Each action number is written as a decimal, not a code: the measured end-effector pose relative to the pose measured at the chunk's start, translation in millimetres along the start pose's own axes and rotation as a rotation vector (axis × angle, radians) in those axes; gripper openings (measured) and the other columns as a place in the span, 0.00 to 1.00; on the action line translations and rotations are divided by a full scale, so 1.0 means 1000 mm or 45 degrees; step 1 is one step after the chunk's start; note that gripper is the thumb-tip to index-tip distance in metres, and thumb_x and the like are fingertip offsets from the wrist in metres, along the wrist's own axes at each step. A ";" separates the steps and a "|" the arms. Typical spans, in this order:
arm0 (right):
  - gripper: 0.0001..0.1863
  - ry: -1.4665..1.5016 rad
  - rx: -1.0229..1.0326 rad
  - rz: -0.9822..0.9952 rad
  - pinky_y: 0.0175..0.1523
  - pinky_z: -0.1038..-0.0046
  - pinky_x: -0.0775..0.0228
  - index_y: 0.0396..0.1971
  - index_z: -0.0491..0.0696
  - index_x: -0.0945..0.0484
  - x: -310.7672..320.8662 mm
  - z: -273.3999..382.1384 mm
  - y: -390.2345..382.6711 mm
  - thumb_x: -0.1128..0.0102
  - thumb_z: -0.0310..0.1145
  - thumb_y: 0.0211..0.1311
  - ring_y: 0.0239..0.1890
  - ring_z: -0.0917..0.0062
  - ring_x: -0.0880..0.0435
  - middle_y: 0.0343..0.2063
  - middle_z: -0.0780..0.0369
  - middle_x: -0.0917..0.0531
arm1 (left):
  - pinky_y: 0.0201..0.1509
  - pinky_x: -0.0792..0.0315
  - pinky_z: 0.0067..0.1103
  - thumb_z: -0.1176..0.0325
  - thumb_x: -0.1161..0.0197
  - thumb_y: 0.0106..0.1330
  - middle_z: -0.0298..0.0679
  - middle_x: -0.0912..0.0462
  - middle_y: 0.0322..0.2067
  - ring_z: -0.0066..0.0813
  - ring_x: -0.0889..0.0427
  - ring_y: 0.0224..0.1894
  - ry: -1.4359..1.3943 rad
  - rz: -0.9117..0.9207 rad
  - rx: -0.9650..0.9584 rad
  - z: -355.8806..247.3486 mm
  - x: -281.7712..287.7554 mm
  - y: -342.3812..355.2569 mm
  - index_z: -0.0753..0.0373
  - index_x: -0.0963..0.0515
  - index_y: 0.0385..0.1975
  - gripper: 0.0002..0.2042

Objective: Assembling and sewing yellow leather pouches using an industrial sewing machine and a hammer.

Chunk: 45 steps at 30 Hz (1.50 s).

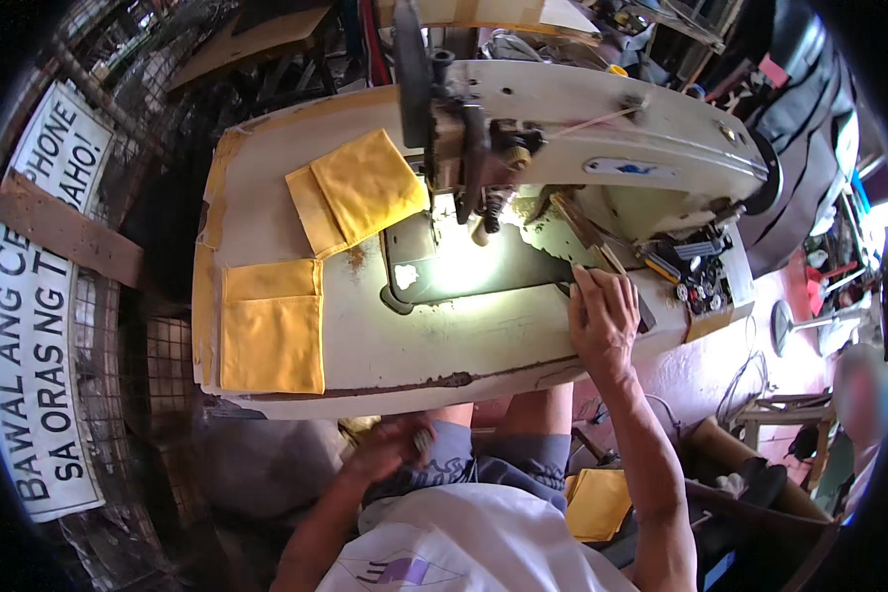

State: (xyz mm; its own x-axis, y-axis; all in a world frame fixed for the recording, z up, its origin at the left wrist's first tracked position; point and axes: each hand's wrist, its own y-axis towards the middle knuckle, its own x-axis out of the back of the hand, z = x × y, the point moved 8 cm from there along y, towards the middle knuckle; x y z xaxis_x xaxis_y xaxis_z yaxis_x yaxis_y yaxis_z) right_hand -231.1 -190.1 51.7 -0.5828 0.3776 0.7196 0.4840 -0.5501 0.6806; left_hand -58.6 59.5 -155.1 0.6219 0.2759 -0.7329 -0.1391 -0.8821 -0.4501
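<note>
My right hand (607, 314) rests on the right part of the sewing machine's bed, fingers stretched forward and bent slightly down. Its fingertips are next to a thin wooden strip (590, 235), and a dark edge shows beside the palm. Low over my lap, my left hand (387, 450) is blurred, its fingers closed around a small greyish thing I cannot make out. The sewing machine (553, 99) stands in front of me, its lamp lighting the needle area. Left of the needle lies a folded yellow cloth piece (365, 187); another yellow cloth piece (271, 331) lies flat nearer me.
Bobbins and small tools (701, 271) crowd the table's right end. More yellow cloth (598, 503) sits low beside my right thigh. A wire grille and a white sign (44, 326) stand at the left. Another person (863, 395) is at the far right, near a wooden stool (784, 414).
</note>
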 end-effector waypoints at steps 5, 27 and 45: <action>0.17 0.403 0.008 -0.062 0.42 0.66 0.24 0.43 0.43 0.20 -0.001 0.034 0.006 0.37 0.17 0.52 0.39 0.64 0.18 0.38 0.58 0.18 | 0.43 0.22 0.29 0.76 0.44 0.67 0.44 0.21 0.47 0.34 0.17 0.39 0.482 0.472 -0.417 -0.072 -0.110 -0.019 0.70 0.23 0.52 0.14; 0.13 1.894 -1.015 0.389 0.42 0.79 0.24 0.47 0.36 0.25 -0.098 0.061 0.002 0.44 0.27 0.66 0.36 0.82 0.18 0.35 0.60 0.16 | 0.52 0.26 0.25 0.74 0.38 0.66 0.43 0.19 0.45 0.31 0.19 0.45 1.821 -0.131 -1.282 -0.204 -0.157 0.077 0.66 0.27 0.54 0.17; 0.14 0.671 -0.391 0.088 0.38 0.66 0.23 0.43 0.44 0.20 0.013 0.066 0.052 0.34 0.30 0.57 0.32 0.64 0.19 0.38 0.55 0.22 | 0.59 0.34 0.36 0.77 0.40 0.58 0.41 0.24 0.46 0.43 0.27 0.50 2.579 -0.896 -1.366 -0.232 -0.103 0.017 0.62 0.24 0.51 0.18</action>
State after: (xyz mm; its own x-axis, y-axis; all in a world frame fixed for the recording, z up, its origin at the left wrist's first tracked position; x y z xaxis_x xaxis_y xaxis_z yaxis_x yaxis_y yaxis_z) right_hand -170.3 -164.7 105.4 -0.8390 -0.0425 0.5424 0.3677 -0.7791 0.5077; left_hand 53.9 -72.4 31.0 0.1426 0.5152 0.8451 0.2105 -0.8501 0.4827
